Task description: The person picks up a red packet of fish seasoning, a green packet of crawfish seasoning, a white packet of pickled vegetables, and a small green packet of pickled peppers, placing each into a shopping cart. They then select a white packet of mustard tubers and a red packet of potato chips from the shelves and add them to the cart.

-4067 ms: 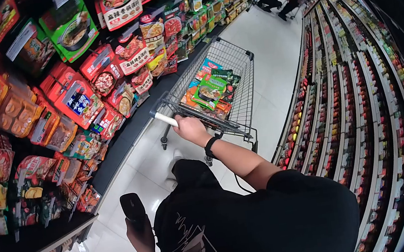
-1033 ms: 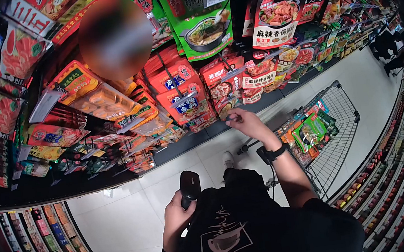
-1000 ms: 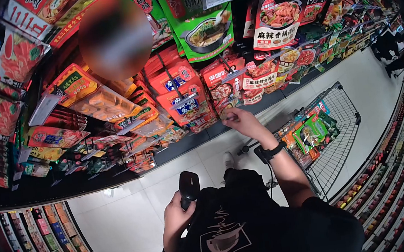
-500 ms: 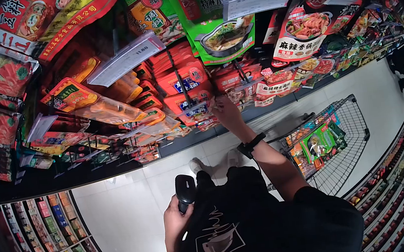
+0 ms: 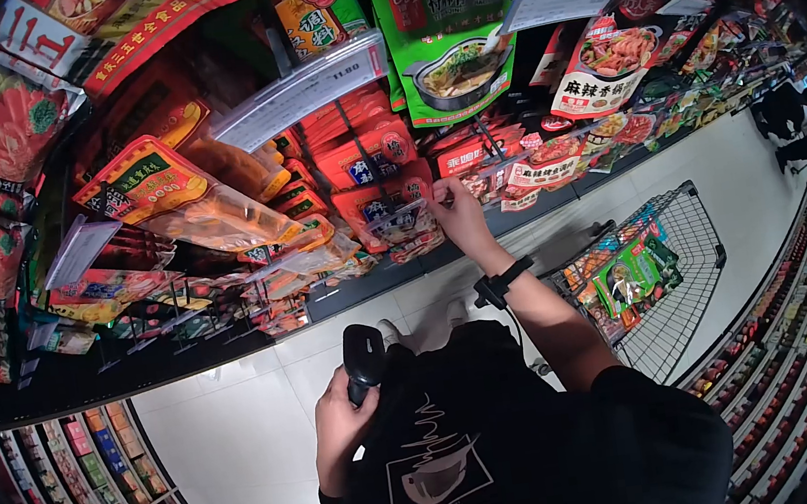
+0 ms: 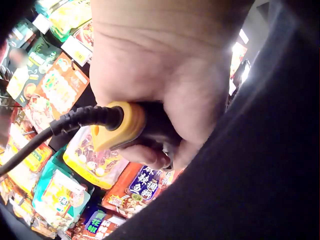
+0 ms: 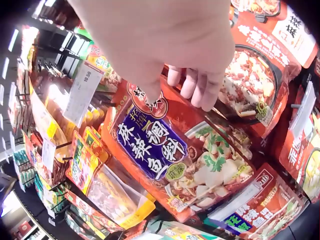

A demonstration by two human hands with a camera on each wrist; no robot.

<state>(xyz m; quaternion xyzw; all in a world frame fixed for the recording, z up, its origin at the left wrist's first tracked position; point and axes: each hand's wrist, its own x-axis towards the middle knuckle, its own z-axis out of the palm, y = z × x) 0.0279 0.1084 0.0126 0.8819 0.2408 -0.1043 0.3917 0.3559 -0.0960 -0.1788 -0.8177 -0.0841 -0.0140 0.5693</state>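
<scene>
My left hand [image 5: 342,429] grips a black handheld barcode scanner [image 5: 363,351] in front of the body. In the left wrist view, the fingers wrap its handle, and a cable runs out of the yellow handle end [image 6: 122,125]. My right hand [image 5: 463,218] is at the shelf, at the side of a red fish seasoning packet [image 7: 165,150] with a blue label. The right wrist view shows the thumb on the packet's front and the other fingers curled at its edge, pinching it. The packet is among other red packets on a hanging rack.
A wire shopping cart [image 5: 702,261] stands right of the body, holding a green pouch [image 5: 629,280] and other packets. Price tags [image 5: 303,91] jut out from the hanging racks. Shelves [image 5: 787,336] line the right side. Another person [image 5: 783,127] is farther down the aisle.
My right hand has left the cart handle, reached to the shelf and taken hold of the red packet. The view has turned toward the shelf; the left hand still holds the scanner.
</scene>
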